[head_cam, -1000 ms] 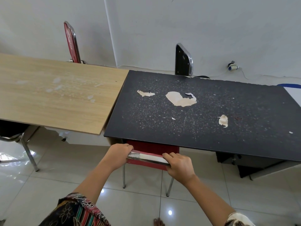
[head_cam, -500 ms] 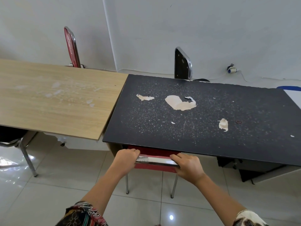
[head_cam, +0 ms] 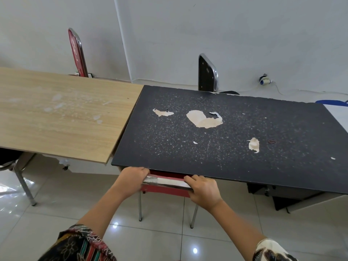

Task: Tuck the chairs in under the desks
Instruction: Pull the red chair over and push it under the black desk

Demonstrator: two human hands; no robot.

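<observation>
Both hands grip the top rail of a red chair (head_cam: 165, 189) at the near edge of the black desk (head_cam: 226, 140). The left hand (head_cam: 132, 178) is closed over the rail's left end, fingers curled over the top. The right hand (head_cam: 204, 189) is closed over the right end, thumb on the near side. The rail between them is worn metal, silver with pale patches.

The chair's backrest sits just under the desk's near edge, its upper part partly hidden by the overhang. Two metal legs show below, standing on the tiled floor (head_cam: 56, 213). The seat is out of sight under the desk.

The black desk top is scuffed, with several patches where the surface has peeled to a pale layer. A wooden desk (head_cam: 62, 113) adjoins it on the left, its top marked with whitish stains; the two tops meet at an angle.

On the far side, a second red chair (head_cam: 77, 51) stands behind the wooden desk, and a black chair (head_cam: 207, 74) stands behind the black desk; only their backrests show. At the far left, near side, part of another chair frame (head_cam: 20, 178) with a dark seat shows under the wooden desk's edge.

Patterned sleeves (head_cam: 81, 243) show at the bottom of the view.
</observation>
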